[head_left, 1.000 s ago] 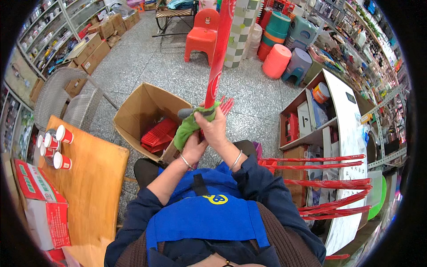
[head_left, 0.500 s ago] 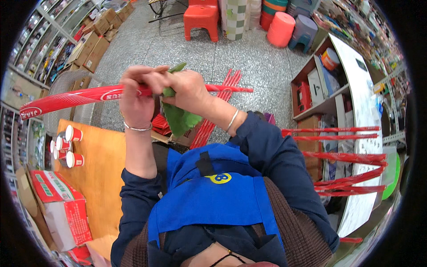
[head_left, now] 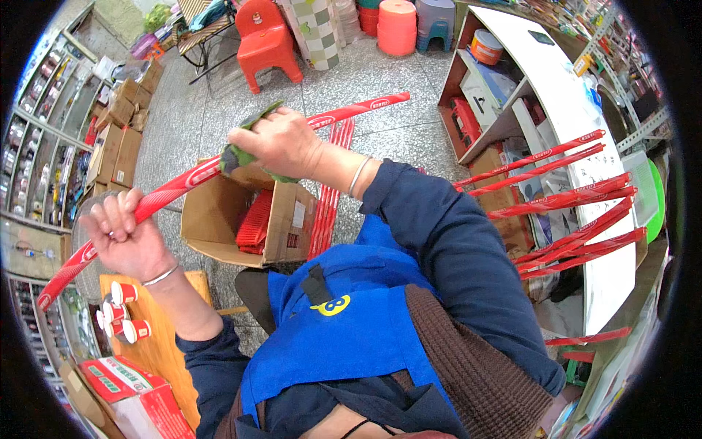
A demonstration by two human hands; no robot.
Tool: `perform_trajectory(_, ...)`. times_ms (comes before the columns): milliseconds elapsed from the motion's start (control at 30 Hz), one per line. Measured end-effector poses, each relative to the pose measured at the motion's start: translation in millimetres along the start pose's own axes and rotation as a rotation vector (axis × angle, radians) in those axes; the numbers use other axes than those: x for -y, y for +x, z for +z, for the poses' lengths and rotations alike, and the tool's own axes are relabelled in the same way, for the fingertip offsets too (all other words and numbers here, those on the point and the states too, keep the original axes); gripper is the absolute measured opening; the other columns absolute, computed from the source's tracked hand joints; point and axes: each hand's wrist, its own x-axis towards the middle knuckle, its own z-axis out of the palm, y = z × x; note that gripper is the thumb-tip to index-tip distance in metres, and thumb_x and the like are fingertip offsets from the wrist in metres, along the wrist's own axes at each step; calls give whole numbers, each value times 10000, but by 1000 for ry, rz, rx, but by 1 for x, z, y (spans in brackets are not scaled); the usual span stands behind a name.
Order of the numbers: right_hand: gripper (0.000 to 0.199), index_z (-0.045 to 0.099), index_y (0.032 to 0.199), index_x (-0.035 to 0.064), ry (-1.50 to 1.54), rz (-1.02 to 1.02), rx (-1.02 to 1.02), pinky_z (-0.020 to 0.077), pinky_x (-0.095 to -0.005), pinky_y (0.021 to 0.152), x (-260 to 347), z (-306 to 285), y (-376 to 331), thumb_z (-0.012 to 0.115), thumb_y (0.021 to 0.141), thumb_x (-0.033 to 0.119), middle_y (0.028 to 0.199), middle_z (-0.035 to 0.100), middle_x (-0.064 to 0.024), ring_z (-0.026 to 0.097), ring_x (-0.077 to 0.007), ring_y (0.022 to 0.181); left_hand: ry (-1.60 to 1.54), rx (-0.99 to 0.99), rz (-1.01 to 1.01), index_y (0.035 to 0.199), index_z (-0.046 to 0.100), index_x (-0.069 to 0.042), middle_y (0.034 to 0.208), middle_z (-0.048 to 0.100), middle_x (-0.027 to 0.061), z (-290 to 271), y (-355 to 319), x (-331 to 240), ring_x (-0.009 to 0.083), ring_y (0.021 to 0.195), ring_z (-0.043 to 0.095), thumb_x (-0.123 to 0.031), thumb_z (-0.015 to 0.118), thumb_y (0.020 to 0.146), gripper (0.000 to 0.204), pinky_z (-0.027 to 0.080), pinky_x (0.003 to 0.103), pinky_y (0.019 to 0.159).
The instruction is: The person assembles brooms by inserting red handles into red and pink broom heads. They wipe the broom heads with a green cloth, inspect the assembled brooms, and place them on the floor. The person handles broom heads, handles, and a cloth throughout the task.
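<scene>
In the head view, a long red strip runs slantwise across the scene above an open cardboard box, which serves here as the landmark. The left hand sits to the left of the box, raised with the forearm climbing from the lower edge and a thin bracelet at the wrist; its fingers are curled shut around the lower stretch of the strip, the knuckles turned toward the camera. The right hand hovers over the far edge of the box, its arm in a dark blue sleeve bent at the elbow and reaching in from the right, a bangle at the wrist. It is closed over a green cloth that is wrapped about the strip, so the cloth lies between palm and strip, with its ends showing at the thumb side. From that hand the strip carries on up and to the right, past the box, and down to the left beyond the left hand. Inside the box lie red items, and more red strips stand on end just to the right of it. Below and left of the box is a wooden table bearing small red-and-white cups and a red carton. Well to the right of the box, a bundle of similar red strips fans out against a white counter. A red plastic chair stands beyond the box on the grey floor.
</scene>
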Motion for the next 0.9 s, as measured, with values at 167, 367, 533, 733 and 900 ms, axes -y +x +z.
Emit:
perform_trajectory(167,290,544,920,197,-183,-1,-10,457,-345,637,-56,-35,-24,636,645,195,631,540,6,587,-201,618,-96,-36,3,566,310,-136,485,254,-14,-5,15,-44,109,460,260,-125,504,866,357,304,276,607)
perform_trajectory(367,344,553,938,208,-351,25,15,458,-329,612,-112,-78,-57,673,616,207,626,538,-6,578,-201,596,-89,-74,-13,560,285,-133,499,241,-5,-23,31,-93,115,453,256,-87,456,882,368,312,282,609)
perform_trajectory(533,378,550,953,213,-456,33,24,440,-320,604,-151,-112,-81,691,603,212,608,530,-10,573,-215,598,-77,-90,-36,560,267,-137,509,238,-2,-29,40,-116,113,452,254,-62,433,894,380,308,275,602)
perform_trajectory(733,417,532,1000,202,-544,192,86,479,-353,602,-190,-144,-125,685,616,150,671,544,-39,587,-234,677,-150,-110,-14,570,254,-136,519,243,-3,-46,39,-133,113,459,255,-46,434,880,369,297,279,599)
perform_trajectory(900,303,525,1047,142,-474,1020,-292,519,-303,643,-221,-168,-181,630,768,93,817,606,-95,623,-248,708,-158,-128,210,577,256,-141,522,231,-8,-58,39,-176,116,459,258,-40,436,851,342,299,297,606)
